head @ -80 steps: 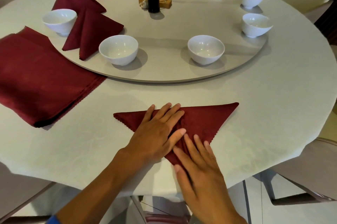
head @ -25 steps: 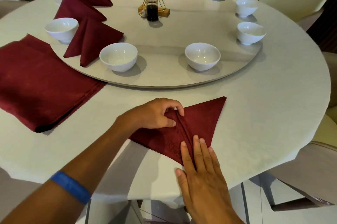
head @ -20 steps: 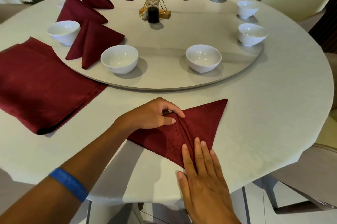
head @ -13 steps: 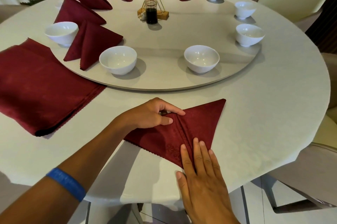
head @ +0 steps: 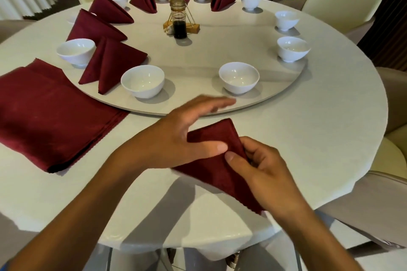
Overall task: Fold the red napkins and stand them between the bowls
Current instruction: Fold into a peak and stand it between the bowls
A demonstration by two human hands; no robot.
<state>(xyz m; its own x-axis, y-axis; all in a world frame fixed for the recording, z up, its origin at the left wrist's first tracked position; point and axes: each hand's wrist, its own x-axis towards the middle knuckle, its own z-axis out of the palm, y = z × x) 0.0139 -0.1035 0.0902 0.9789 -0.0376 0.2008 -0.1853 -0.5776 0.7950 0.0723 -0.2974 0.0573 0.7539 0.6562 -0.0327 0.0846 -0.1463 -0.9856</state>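
Observation:
A folded red napkin is lifted off the table's near edge, tilted, between both hands. My right hand grips its right side with curled fingers and thumb. My left hand lies against its left face, thumb pressed on the cloth and fingers stretched out straight above it. Two white bowls, a left one and a right one, stand on the near rim of the turntable with a gap between them. Several folded red napkins stand between bowls on the left and far side.
A stack of flat red napkins lies on the table at the left. A sauce bottle in a wooden holder stands at the turntable's middle. More bowls line the right rim. Cream chairs surround the table.
The napkin was lying flat under both hands; now it is folded narrower and raised off the table. My right hand went from pressing flat to gripping it, and my left fingers straightened.

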